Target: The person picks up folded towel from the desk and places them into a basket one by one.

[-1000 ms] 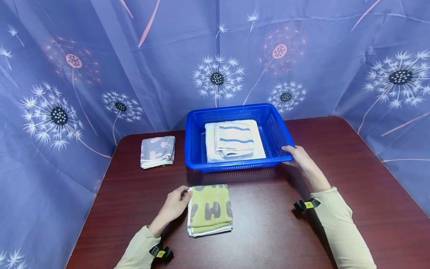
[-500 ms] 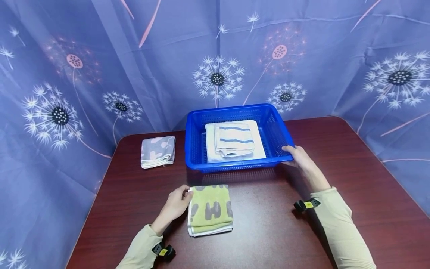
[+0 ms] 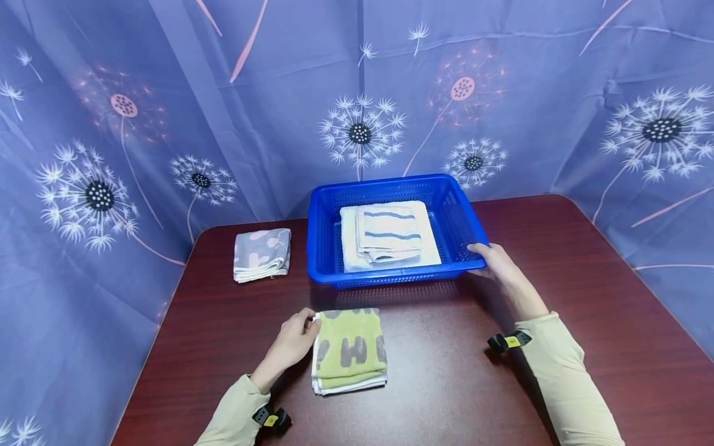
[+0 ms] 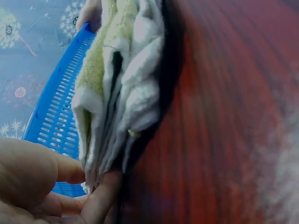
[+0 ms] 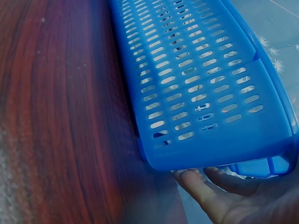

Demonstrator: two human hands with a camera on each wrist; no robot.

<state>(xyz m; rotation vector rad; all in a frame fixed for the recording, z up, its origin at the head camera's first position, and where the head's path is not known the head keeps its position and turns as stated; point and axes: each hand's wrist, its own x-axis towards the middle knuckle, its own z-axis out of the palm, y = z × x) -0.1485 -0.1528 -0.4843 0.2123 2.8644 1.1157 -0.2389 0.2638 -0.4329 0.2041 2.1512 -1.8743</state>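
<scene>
A folded yellow-green towel with grey markings and white edges lies on the table in front of the basket. My left hand pinches its left edge; in the left wrist view the thumb and fingers close on the stacked layers. At the right front corner of the blue plastic basket, my right hand grips the rim, thumb on top. The right wrist view shows fingers under that corner. Inside the basket, a folded white towel with blue stripes rests on a larger white towel.
A folded grey towel with a pink pattern lies left of the basket. All of it sits on a dark red-brown wooden table. Behind stands a blue-purple curtain with dandelion prints, close to the table's back edge.
</scene>
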